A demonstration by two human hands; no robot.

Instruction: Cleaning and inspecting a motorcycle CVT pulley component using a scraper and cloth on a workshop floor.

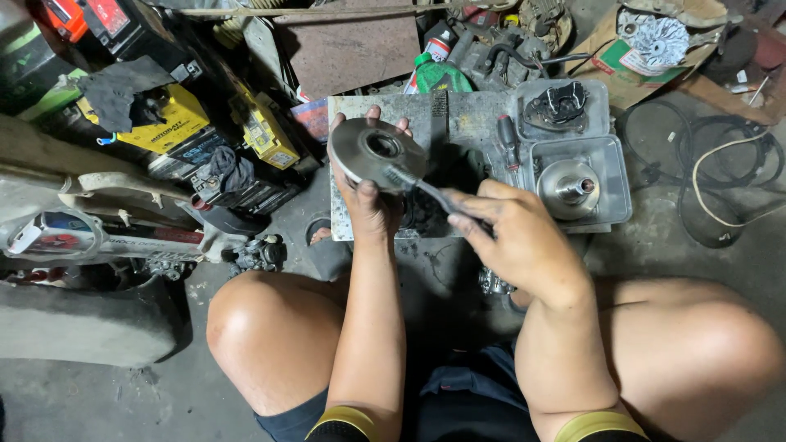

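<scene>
Two bare hands work close together above a flat grey metal plate (467, 115) that lies on the concrete floor. The left hand (366, 196) is clamped on a round, dished grey metal disc with a central hole (375, 153), the thumb pressed over its lower rim and the fingertips showing behind its upper edge, so that the disc stands tilted on edge over the plate's left part. The right hand (512, 237) is closed around the dark handle of a small brush (417, 187), whose bristled head touches the disc's lower right face. Just right of the hands, a clear plastic tray (616, 184) holds a shiny cone-shaped metal part with a short shaft (569, 187), and behind it a second compartment carries a dark ribbed part (558, 105). A red-handled screwdriver (508, 141) lies on the plate between the disc and the tray. Further off to the left stand yellow and black batteries (176, 123), and a green plastic bottle (438, 75) stands beyond the plate's far edge. Black and pale cables (720, 176) coil on the floor at the right. The person's bare knees frame the lower part of the view.
</scene>
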